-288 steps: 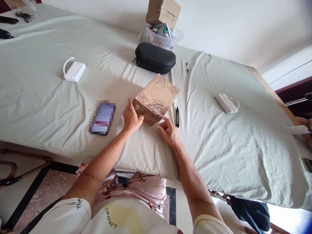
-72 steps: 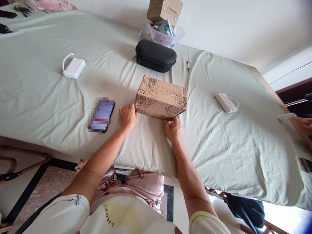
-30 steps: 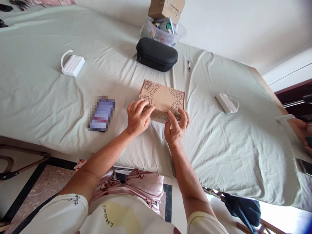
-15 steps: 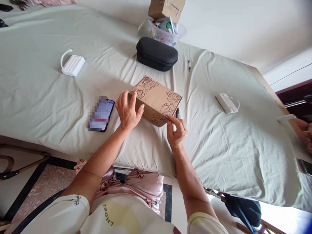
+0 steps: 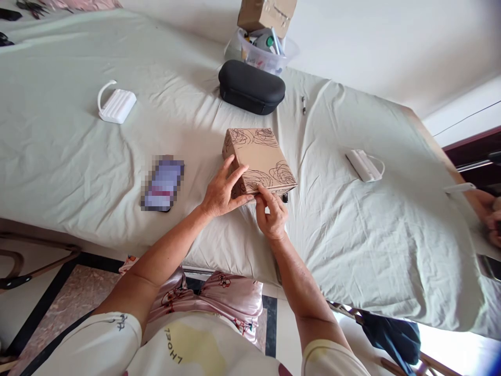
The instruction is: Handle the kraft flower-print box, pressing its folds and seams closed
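A brown cardboard box with black scribbled swirls rests on the pale green sheet near its front edge. My left hand lies against the box's near-left side, fingers spread and pressed on the cardboard. Just to the right, my right hand curls its fingers at the box's near bottom corner, pinching the edge. A black marker peeks out from under the box's right corner.
A phone lies left of the box. Behind it sit a black oval case, a plastic tub bearing another carton, and a pen. White cases lie at either side. Another person's hand is at the right edge.
The box has been turned on the sheet, so a different face points at me. My left hand slid from the box's left end to its near side; my right hand stayed at the corner.
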Available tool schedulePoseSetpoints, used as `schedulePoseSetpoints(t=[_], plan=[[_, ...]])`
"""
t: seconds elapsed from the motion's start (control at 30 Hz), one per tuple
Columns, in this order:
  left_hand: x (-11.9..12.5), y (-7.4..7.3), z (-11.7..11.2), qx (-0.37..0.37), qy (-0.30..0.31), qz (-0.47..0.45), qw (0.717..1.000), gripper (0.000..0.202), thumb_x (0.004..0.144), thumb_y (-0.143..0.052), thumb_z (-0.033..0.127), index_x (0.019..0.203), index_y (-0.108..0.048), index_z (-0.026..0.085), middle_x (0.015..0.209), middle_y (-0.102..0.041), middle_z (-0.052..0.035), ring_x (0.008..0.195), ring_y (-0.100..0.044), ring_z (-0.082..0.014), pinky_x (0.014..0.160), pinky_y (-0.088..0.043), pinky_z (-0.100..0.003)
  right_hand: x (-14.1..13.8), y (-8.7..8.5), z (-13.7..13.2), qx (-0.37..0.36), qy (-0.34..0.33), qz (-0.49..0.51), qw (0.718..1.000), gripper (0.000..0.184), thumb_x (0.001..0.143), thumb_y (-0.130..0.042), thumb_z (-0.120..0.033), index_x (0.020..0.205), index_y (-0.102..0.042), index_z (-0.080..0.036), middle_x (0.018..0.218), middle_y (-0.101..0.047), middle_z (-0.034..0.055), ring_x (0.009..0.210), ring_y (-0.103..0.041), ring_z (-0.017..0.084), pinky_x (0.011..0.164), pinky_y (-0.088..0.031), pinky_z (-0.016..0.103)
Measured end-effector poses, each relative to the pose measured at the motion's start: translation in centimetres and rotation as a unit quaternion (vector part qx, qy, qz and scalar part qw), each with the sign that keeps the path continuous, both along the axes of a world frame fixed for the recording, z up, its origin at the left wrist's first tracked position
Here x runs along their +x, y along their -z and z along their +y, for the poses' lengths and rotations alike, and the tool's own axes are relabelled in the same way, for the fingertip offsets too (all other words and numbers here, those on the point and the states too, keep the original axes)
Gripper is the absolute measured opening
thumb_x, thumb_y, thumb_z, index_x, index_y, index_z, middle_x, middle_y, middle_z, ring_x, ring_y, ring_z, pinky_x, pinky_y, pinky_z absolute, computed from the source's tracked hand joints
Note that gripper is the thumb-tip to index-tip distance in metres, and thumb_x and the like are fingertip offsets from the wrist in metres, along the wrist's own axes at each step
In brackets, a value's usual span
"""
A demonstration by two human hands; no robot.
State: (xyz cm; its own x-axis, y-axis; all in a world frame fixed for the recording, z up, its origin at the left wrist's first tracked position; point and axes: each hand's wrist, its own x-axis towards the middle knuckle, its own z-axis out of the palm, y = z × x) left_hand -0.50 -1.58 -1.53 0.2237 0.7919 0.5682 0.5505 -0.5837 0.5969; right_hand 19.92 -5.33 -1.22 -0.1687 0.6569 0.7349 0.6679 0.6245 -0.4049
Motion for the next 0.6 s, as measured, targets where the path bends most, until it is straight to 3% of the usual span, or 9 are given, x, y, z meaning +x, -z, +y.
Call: schedulePoseSetpoints(t=[0.17, 0.3, 0.5, 0.6], plan=[[0.1, 0.2, 0.1, -0.009, -0.01, 0.0, 1.0, 0.075, 0.1, -0.06, 0.069, 0.159, -0.047, 0.024, 0.173, -0.037, -0.0188, 0.159, -0.044, -0.037, 0.127, -0.045, -0.049, 1.6, 0.1, 0.9, -0.039, 0.088, 0.05, 0.994, 0.036, 0.106, -0.053, -0.037, 0.131, -0.076, -0.023, 0.108, -0.084, 0.01, 0.08, -0.077, 0.02, 0.082, -0.068, 0.039], [0.0, 0.3, 0.3, -0.006, -0.015, -0.02, 1.0, 0.061, 0.106, -0.054, 0.059, 0.157, -0.052, 0.025, 0.166, -0.049, -0.0155, 0.153, -0.052, -0.0324, 0.127, -0.046, -0.047, 2.8, 0.1, 1.7, -0.052, 0.151, 0.103, 0.982, 0.04, 0.106, -0.052, -0.044, 0.128, -0.077, -0.022, 0.111, -0.083, 0.0107, 0.086, -0.078, 0.022, 0.086, -0.067, 0.043], [-0.3, 0.4, 0.8, 0.018, -0.035, -0.037, 0.999, 0.049, 0.111, -0.047, 0.053, 0.148, -0.062, 0.024, 0.154, -0.063, -0.0132, 0.144, -0.061, -0.0269, 0.124, -0.049, -0.043, 3.8, -0.2, 2.1, -0.059, 0.208, 0.154, 0.964, 0.038, 0.103, -0.056, -0.05, 0.117, -0.079, -0.023, 0.084, -0.072, 0.0037, 0.071, -0.067, 0.017, 0.072, -0.059, 0.037], [-0.5, 0.4, 1.0, 0.03, -0.044, -0.045, 0.998, 0.049, 0.113, -0.04, 0.051, 0.144, -0.065, 0.023, 0.15, -0.065, -0.0125, 0.141, -0.063, -0.0244, 0.123, -0.05, -0.041, 3.8, -0.2, 2.2, -0.069, 0.201, 0.174, 0.961, 0.036, 0.1, -0.059, -0.053, 0.11, -0.079, -0.024, 0.089, -0.071, 0.0035, 0.073, -0.066, 0.016, 0.068, -0.056, 0.032]])
